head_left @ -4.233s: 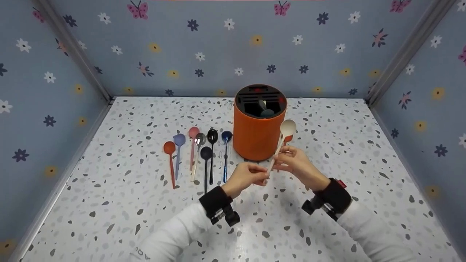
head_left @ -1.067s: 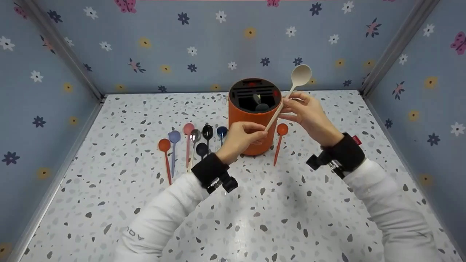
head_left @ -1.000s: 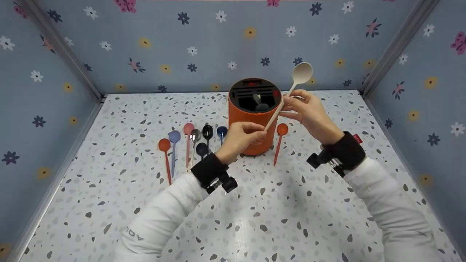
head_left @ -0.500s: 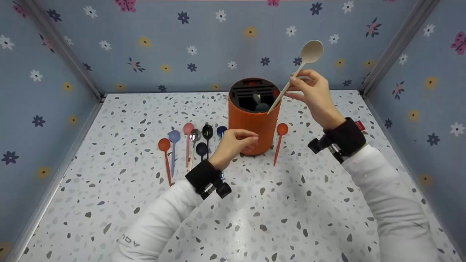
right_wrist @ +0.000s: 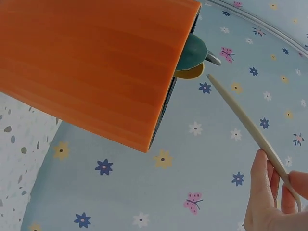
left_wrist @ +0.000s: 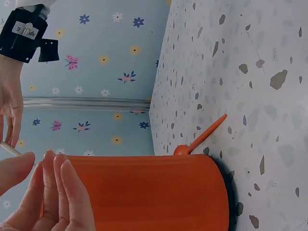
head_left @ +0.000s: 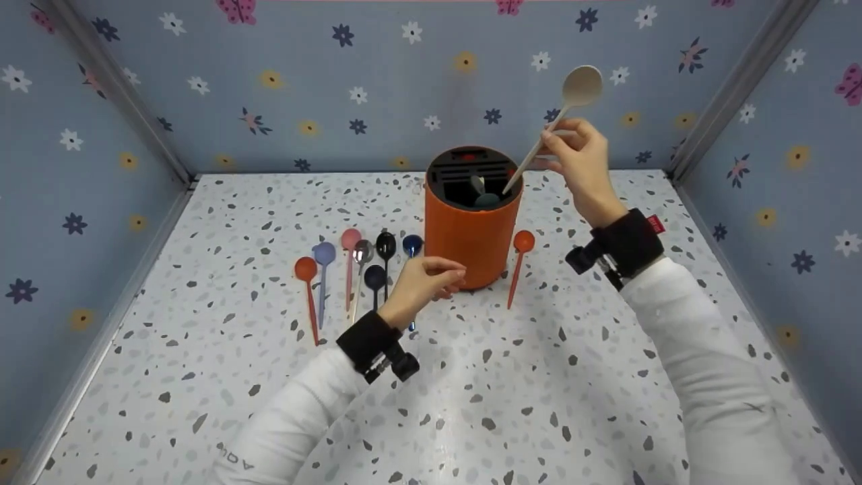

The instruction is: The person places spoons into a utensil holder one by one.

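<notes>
Pinching the handle of the cream spoon, your right hand holds it above the orange container, which stands near the middle of the far edge of the table. The spoon is slanted: its bowl points up and right, its handle end down and left, toward the container's mouth. In the right wrist view this end is apart from the green spoon, and I judge it not yet inside. So the mouth lies below and left of your right fingers, the nearer ones. Your left hand is lower, toward the near edge; its fingers are loosely bent and hold nothing.
</notes>
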### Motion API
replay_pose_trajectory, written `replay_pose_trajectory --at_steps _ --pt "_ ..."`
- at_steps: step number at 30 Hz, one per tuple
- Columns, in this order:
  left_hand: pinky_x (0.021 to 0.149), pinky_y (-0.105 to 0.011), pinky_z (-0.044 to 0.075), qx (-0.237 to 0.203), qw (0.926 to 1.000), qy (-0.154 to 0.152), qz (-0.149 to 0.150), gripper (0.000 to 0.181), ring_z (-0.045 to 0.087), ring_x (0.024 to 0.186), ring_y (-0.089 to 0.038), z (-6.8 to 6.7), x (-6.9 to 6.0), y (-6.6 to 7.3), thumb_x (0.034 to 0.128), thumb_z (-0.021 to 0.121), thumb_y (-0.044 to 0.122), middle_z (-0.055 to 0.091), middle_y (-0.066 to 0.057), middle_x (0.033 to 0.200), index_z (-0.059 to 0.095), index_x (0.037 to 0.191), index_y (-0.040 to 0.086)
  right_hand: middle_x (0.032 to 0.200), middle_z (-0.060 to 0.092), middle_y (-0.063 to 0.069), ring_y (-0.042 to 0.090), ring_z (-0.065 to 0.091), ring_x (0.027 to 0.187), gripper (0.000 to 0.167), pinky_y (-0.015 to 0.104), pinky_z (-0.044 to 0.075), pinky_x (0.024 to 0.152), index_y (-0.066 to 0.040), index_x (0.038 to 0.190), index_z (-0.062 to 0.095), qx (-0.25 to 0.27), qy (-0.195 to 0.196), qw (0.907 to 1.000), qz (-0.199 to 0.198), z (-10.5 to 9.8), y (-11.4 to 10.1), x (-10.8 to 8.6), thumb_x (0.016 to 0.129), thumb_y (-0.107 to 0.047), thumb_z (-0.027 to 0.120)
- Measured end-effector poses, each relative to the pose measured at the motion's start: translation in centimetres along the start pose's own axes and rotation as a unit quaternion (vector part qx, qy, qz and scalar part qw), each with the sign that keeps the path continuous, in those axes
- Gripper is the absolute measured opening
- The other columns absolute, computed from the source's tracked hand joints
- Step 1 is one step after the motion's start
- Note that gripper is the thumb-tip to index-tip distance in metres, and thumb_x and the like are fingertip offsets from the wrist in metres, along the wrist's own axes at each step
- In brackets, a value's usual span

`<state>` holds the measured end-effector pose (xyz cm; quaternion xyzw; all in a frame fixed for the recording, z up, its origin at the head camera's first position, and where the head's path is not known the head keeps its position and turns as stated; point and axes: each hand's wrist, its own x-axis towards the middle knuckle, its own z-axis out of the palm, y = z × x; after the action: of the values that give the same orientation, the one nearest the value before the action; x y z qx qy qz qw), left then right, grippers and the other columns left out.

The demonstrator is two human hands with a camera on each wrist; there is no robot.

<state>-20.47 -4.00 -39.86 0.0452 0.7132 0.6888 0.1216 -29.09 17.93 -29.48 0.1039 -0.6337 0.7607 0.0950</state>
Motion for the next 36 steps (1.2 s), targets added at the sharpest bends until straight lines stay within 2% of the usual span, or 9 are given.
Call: replay_pose_trajectory --at_steps 4,9,12,18,25,32,36 --pt "0.068 -0.033 0.054 -0.008 1.0 0.0 -0.001 0.019 0.061 0.069 -0.019 -0.1 -0.2 -0.6 0.0837 0.059 0.007 0.064 -0.019 0.089 0.063 0.098 -0.005 0.087 0.056 0.011 0.024 0.058 0.082 0.014 0.034 0.052 0.078 0.001 0.098 0.052 -0.032 0.001 0.9994 -0.016 0.1 0.8 0.3 0.086 -0.003 0.055" --pt "0.069 -0.033 0.054 -0.008 0.9999 0.003 -0.007 0.02 0.061 0.071 -0.022 -0.1 -0.2 -1.2 0.0827 0.06 0.008 0.064 -0.019 0.089 0.063 0.097 -0.005 0.083 0.058 0.007 0.021 0.058 0.079 0.014 0.032 0.053 0.075 0.003 0.098 0.053 -0.087 0.009 0.9951 -0.046 0.2 1.8 0.5 0.086 -0.004 0.055" --pt "0.07 -0.033 0.054 -0.006 0.9999 0.004 -0.008 0.021 0.061 0.072 -0.023 -0.2 -0.3 -1.5 0.0824 0.06 0.008 0.064 -0.019 0.089 0.062 0.098 -0.006 0.082 0.059 0.005 0.021 0.058 0.079 0.015 0.031 0.053 0.074 0.004 0.097 0.053 -0.108 0.014 0.9928 -0.051 0.3 2.3 0.6 0.085 -0.004 0.056" --pt "0.068 -0.031 0.054 -0.003 0.9999 0.004 -0.015 0.021 0.061 0.072 -0.024 -0.3 -0.5 -1.8 0.0828 0.06 0.008 0.064 -0.018 0.087 0.062 0.098 -0.006 0.086 0.06 0.006 0.02 0.059 0.082 0.018 0.032 0.052 0.077 0.006 0.099 0.054 -0.141 0.014 0.9888 -0.045 0.3 3.3 0.6 0.085 -0.005 0.057" --pt "0.069 -0.034 0.054 -0.001 0.9999 0.0 -0.014 0.019 0.06 0.069 -0.019 -0.5 -0.5 -2.4 0.0832 0.058 0.006 0.064 -0.017 0.086 0.062 0.097 -0.006 0.084 0.06 0.006 0.02 0.06 0.081 0.018 0.028 0.053 0.073 0.008 0.099 0.055 -0.147 0.007 0.9883 -0.041 0.4 4.4 0.6 0.084 -0.002 0.057" --pt "0.072 -0.038 0.053 -0.008 0.9997 0.004 -0.022 0.018 0.06 0.07 -0.02 -0.7 -0.5 -2.8 0.0827 0.059 0.005 0.064 -0.013 0.083 0.062 0.097 -0.006 0.097 0.057 0.025 0.018 0.059 0.081 0.023 0.026 0.053 0.074 0.01 0.103 0.054 -0.161 0.0 0.9868 -0.016 0.5 4.9 0.4 0.086 -0.004 0.055" --pt "0.072 -0.038 0.053 -0.007 0.9996 0.008 -0.025 0.017 0.061 0.072 -0.023 -0.8 -0.4 -3.1 0.0826 0.058 0.005 0.064 -0.016 0.085 0.063 0.095 -0.006 0.099 0.058 0.024 0.018 0.059 0.082 0.026 0.026 0.052 0.077 0.011 0.105 0.054 -0.172 -0.007 0.985 0.009 0.2 5.1 0.2 0.086 -0.007 0.055"
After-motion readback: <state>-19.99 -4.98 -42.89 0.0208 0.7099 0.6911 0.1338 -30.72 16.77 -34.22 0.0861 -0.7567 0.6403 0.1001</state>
